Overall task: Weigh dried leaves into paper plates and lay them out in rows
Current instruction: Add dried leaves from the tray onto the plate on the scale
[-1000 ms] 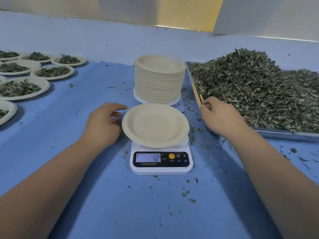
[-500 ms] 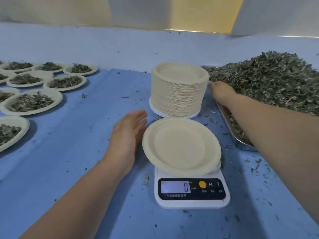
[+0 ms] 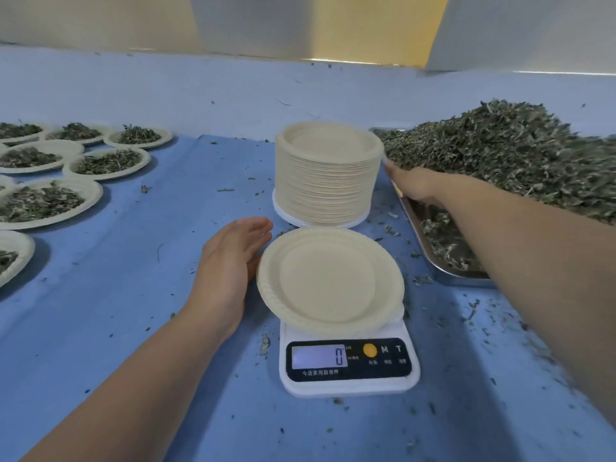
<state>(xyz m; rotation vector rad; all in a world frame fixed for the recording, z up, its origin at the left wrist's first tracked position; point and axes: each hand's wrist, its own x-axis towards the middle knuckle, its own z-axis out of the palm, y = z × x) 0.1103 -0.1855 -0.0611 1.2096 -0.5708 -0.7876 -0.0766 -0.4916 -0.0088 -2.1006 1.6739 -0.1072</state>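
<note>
Left grip [image 3: 233,261] open beside the paper plate [image 3: 330,278] on the scale [image 3: 348,385], right grip [image 3: 416,188] too blurry to tell: scoop leaves [image 3: 500,155] gently.

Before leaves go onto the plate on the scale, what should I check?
1. Empty paper plate sits on scale: ok.
2. Display reads 0: ok.
3. Left hand open beside plate, off its rim: cannot tell.
4. Right hand at tray of dried leaves: ok.
5. Right hand holding leaves: cannot tell, blurred.
6. Bare table beside filled plates for the next one: ok.
</note>
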